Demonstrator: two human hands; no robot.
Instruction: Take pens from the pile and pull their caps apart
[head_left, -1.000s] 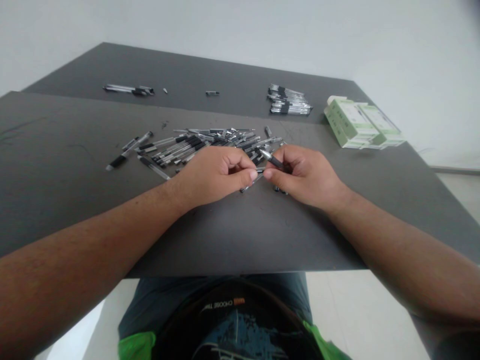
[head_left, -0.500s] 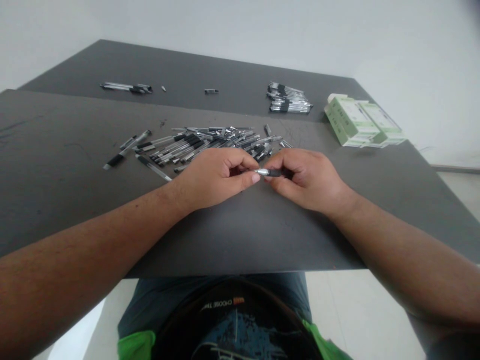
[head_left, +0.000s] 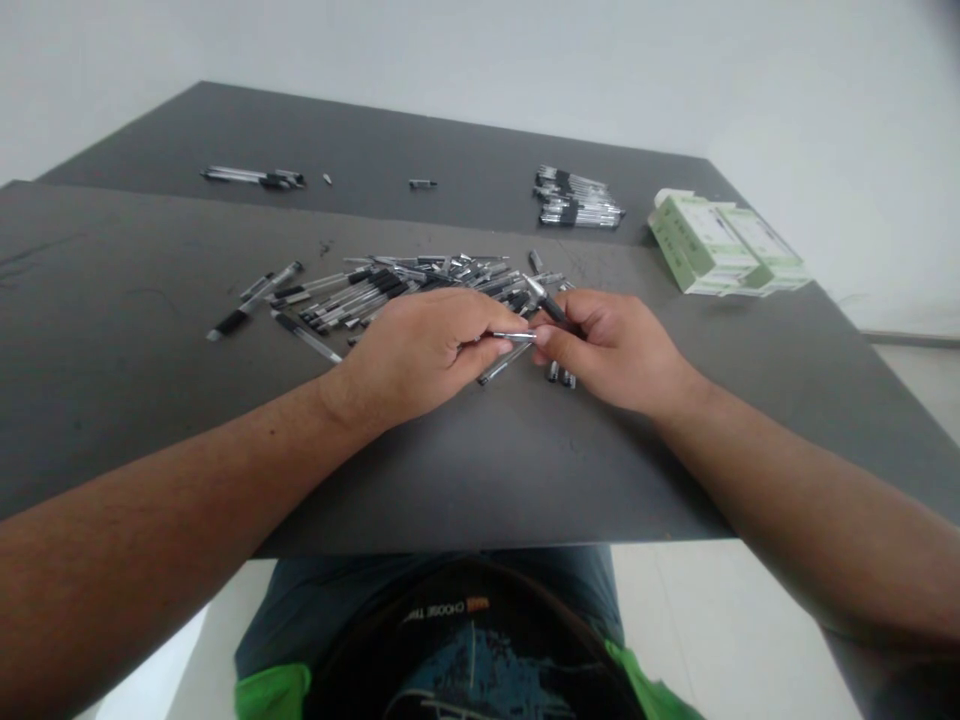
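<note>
Just in front of the pen pile, my two hands meet. My left hand (head_left: 427, 350) is closed in a pinch on a thin pen refill (head_left: 514, 336), whose silvery end points right. Thumb and fingertips of my right hand (head_left: 611, 345) touch that end. My right hand is also closed around a pen barrel (head_left: 553, 305) with a black grip and a silver cone tip, which slants up and to the left. Behind the hands lies a loose pile of pens and pen parts (head_left: 375, 295), partly hidden by my left hand.
Two green-and-white boxes (head_left: 709, 250) stand at the right. Bundled clear pens (head_left: 577, 205) lie at the back right, more pens (head_left: 251, 177) at the back left. A pen cap (head_left: 423, 184) and a small tip (head_left: 327, 179) lie between them. The grey table's (head_left: 480, 500) front edge is near my lap.
The silver-tipped barrel, earlier level between both hands, now tilts upward in my right hand. A thin refill now shows between my fingertips.
</note>
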